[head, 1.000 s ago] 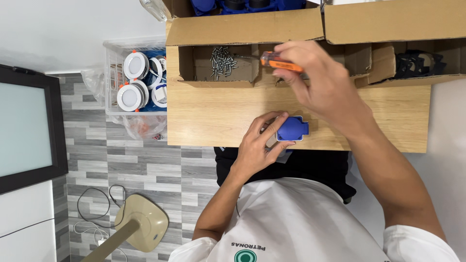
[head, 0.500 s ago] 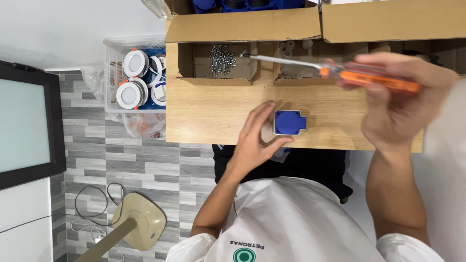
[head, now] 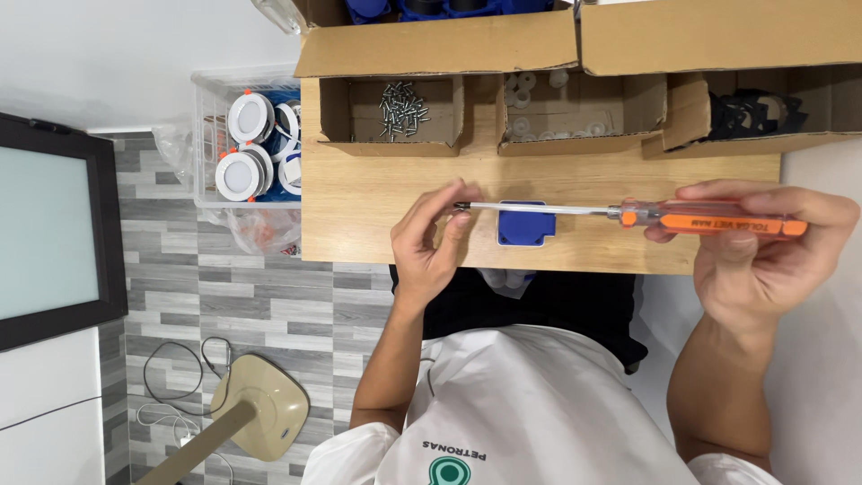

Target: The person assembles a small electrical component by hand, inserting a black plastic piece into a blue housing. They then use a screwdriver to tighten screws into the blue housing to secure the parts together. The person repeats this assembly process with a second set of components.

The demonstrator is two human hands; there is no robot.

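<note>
My right hand (head: 763, 251) grips the orange handle of a long screwdriver (head: 628, 214), held level across the wooden table (head: 359, 207). The metal shaft passes over a small blue plastic socket part (head: 526, 224) lying on the table. My left hand (head: 433, 238) pinches at the tip of the shaft with thumb and fingers; a small screw seems to sit there, too small to be sure. The blue part lies free, just right of my left hand.
Open cardboard boxes line the table's far edge: one with screws (head: 402, 101), one with white rings (head: 539, 108), one with black parts (head: 754, 112). A clear crate of round white lamps (head: 251, 148) stands left. A fan base (head: 260, 409) and cables lie on the tiled floor.
My right hand drew the screwdriver back from the boxes and turned it level. My left hand let go of the blue part and moved to the screwdriver's tip.
</note>
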